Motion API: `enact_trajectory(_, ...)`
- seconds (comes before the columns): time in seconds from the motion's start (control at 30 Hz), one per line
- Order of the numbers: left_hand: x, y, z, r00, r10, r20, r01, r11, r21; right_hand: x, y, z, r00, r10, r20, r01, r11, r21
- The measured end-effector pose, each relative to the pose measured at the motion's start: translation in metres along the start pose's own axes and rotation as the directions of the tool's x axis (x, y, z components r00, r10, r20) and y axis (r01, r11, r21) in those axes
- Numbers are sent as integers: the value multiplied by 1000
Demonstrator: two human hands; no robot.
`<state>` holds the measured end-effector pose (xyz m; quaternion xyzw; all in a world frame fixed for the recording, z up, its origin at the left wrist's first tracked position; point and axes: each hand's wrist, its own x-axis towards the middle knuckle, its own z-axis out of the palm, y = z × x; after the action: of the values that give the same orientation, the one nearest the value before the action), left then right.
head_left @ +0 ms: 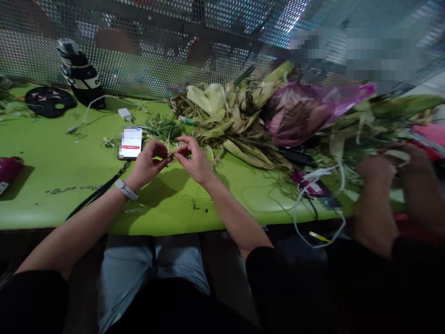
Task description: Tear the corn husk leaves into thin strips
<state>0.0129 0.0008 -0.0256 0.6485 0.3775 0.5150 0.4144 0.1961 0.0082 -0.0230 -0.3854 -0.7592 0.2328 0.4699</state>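
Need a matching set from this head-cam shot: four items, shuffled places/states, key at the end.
Items
1. Left hand and right hand
2. Plastic bag
3. Phone
4. Wristband

Places/states
A. screen lit, lying on the green table
B. close together, at a small plant scrap
C. white, strapped round the left wrist
D. pinkish-purple, among husks

Pairs: 1-B, 2-D, 3-A, 4-C

Behind the shiny green desk (pixel 79 171) stands a grey metal wall (pixel 156 60) full of tiny round holes, with blurry shapes showing through it, bright bluish light (pixel 292 23) high above the right half of the desk, and darkness below the desk's front edge.
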Motion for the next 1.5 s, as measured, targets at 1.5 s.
enact_trajectory(1.5,-1,-9,11,968,-198,-151,173,971,-166,-1,3,30,989,145,15,-144,954,263)
